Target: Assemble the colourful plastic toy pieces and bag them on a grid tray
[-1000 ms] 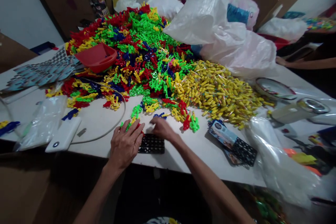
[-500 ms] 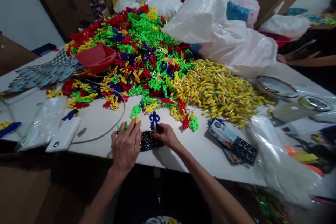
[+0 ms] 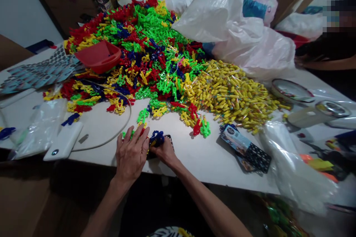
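Note:
My right hand (image 3: 164, 152) pinches a blue plastic toy figure (image 3: 157, 137), which leans over a black patterned card (image 3: 170, 140) lying at the table's front edge. Most of that card is covered by my hands. On its left side my left hand (image 3: 132, 147) rests with fingers stretched out, over small green, red and yellow toy figures that show only in bits past the fingertips. Just beyond my hands lies a green toy figure (image 3: 142, 116).
A large heap of coloured toy figures (image 3: 133, 44) fills the table's middle, with a red scoop (image 3: 97, 57) on it. Wrapped yellow pieces (image 3: 230, 96) are piled to the right. Printed cards (image 3: 241, 144) and plastic bags (image 3: 294, 170) lie at right. A person's arm (image 3: 328, 64) shows far right.
My right hand has shifted left and inward across the card. The blue figure, upright before, is now tipped over nearer my left hand. My left hand stays in about the same place.

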Motion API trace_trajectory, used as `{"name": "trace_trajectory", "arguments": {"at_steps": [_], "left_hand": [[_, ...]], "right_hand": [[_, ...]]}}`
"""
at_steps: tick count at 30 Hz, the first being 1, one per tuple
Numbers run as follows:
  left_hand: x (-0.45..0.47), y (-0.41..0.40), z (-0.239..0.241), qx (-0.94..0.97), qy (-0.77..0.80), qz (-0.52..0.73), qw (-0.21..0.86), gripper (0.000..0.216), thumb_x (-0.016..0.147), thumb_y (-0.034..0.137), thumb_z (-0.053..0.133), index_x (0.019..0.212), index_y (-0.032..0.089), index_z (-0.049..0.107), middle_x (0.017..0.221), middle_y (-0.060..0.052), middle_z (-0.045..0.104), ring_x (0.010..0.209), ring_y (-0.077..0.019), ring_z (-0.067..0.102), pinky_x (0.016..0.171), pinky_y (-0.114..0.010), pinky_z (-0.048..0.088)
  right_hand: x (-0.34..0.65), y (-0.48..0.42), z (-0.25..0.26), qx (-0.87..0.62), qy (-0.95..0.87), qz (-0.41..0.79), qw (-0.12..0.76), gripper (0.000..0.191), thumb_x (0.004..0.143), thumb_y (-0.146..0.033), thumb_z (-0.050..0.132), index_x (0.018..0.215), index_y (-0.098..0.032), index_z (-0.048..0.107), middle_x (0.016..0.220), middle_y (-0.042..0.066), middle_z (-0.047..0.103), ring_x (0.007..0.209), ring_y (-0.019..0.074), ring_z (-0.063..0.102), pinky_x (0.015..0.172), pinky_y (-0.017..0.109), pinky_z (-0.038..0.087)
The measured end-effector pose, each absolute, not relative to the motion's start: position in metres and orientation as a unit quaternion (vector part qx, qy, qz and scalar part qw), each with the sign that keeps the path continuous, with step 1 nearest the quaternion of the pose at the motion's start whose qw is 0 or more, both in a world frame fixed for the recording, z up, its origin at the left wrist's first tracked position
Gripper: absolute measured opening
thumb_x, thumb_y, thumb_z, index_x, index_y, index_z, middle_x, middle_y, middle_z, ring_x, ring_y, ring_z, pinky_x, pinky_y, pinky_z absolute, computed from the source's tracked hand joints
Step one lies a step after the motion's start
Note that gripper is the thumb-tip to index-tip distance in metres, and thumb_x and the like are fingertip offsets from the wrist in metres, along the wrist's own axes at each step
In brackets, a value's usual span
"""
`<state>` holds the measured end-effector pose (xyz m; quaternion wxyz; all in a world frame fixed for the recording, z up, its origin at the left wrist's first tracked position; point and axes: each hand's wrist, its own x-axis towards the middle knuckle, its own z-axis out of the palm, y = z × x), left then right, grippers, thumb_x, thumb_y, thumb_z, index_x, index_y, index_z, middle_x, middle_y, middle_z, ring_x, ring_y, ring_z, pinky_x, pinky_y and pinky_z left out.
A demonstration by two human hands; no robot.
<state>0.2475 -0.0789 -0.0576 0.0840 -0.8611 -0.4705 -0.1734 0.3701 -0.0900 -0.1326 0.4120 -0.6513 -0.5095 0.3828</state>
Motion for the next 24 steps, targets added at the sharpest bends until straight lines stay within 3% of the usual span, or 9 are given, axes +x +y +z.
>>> {"name": "trace_trajectory", "arguments": {"at_steps": [5, 8, 11, 14, 16, 19, 24], "left_hand": [[0.247, -0.079, -0.060, -0.866, -0.459, -0.179, 0.089, 0.042, 0.090, 0.035, 0.037, 0.126, 0.020, 0.051, 0.132, -0.004, 0.051, 0.122, -0.0307, 0.041, 0.098, -0.049, 0.030], [0.246, -0.078, -0.062, -0.875, -0.443, -0.171, 0.100, 0.052, 0.085, 0.045, 0.044, 0.130, 0.020, 0.046, 0.136, -0.007, 0.047, 0.123, -0.0345, 0.039, 0.098, -0.054, 0.026], [0.246, -0.078, -0.062, -0.878, -0.434, -0.168, 0.113, 0.043, 0.085, 0.041, 0.046, 0.124, 0.025, 0.053, 0.134, -0.005, 0.049, 0.122, -0.0344, 0.041, 0.098, -0.054, 0.025], [0.244, -0.076, -0.061, -0.875, -0.434, -0.180, 0.118, 0.035, 0.086, 0.037, 0.044, 0.114, 0.024, 0.061, 0.131, -0.006, 0.053, 0.119, -0.0331, 0.043, 0.096, -0.052, 0.028], [0.244, -0.075, -0.061, -0.874, -0.432, -0.185, 0.120, 0.036, 0.086, 0.038, 0.044, 0.113, 0.023, 0.061, 0.130, -0.006, 0.053, 0.119, -0.0329, 0.044, 0.094, -0.051, 0.030], [0.245, -0.073, -0.061, -0.875, -0.426, -0.190, 0.126, 0.038, 0.086, 0.040, 0.043, 0.114, 0.022, 0.061, 0.130, -0.006, 0.053, 0.119, -0.0333, 0.044, 0.094, -0.051, 0.030], [0.248, -0.076, -0.061, -0.869, -0.432, -0.200, 0.135, 0.037, 0.086, 0.039, 0.042, 0.111, 0.021, 0.062, 0.127, -0.008, 0.056, 0.114, -0.0319, 0.048, 0.092, -0.049, 0.033]], "right_hand": [[0.354, -0.103, -0.132, -0.697, -0.616, 0.212, 0.300, 0.017, 0.072, -0.018, 0.055, 0.088, -0.016, 0.058, 0.085, 0.007, 0.061, 0.073, 0.0175, 0.056, 0.063, 0.026, 0.043], [0.339, -0.105, -0.128, -0.709, -0.642, 0.192, 0.221, 0.019, 0.081, -0.021, 0.049, 0.097, -0.016, 0.057, 0.093, 0.009, 0.060, 0.075, 0.0196, 0.058, 0.062, 0.029, 0.044], [0.341, -0.103, -0.121, -0.691, -0.665, 0.200, 0.202, 0.020, 0.082, -0.021, 0.049, 0.098, -0.016, 0.058, 0.096, 0.009, 0.061, 0.080, 0.0205, 0.058, 0.065, 0.030, 0.045], [0.387, -0.104, -0.108, -0.642, -0.696, 0.232, 0.223, 0.027, 0.073, -0.016, 0.057, 0.099, -0.016, 0.060, 0.096, 0.007, 0.062, 0.083, 0.0171, 0.058, 0.070, 0.025, 0.045], [0.439, -0.105, -0.097, -0.678, -0.667, 0.210, 0.226, 0.036, 0.072, -0.008, 0.052, 0.106, -0.017, 0.059, 0.100, 0.005, 0.062, 0.085, 0.0143, 0.058, 0.073, 0.022, 0.044], [0.520, -0.103, -0.086, -0.831, -0.540, 0.103, 0.084, 0.041, 0.076, -0.003, 0.040, 0.109, -0.019, 0.059, 0.111, 0.009, 0.058, 0.092, 0.0181, 0.059, 0.073, 0.025, 0.042], [0.554, -0.096, -0.096, -0.832, -0.540, 0.120, 0.038, 0.030, 0.079, -0.006, 0.043, 0.100, -0.014, 0.062, 0.101, 0.013, 0.063, 0.091, 0.0221, 0.060, 0.067, 0.026, 0.039]]}}
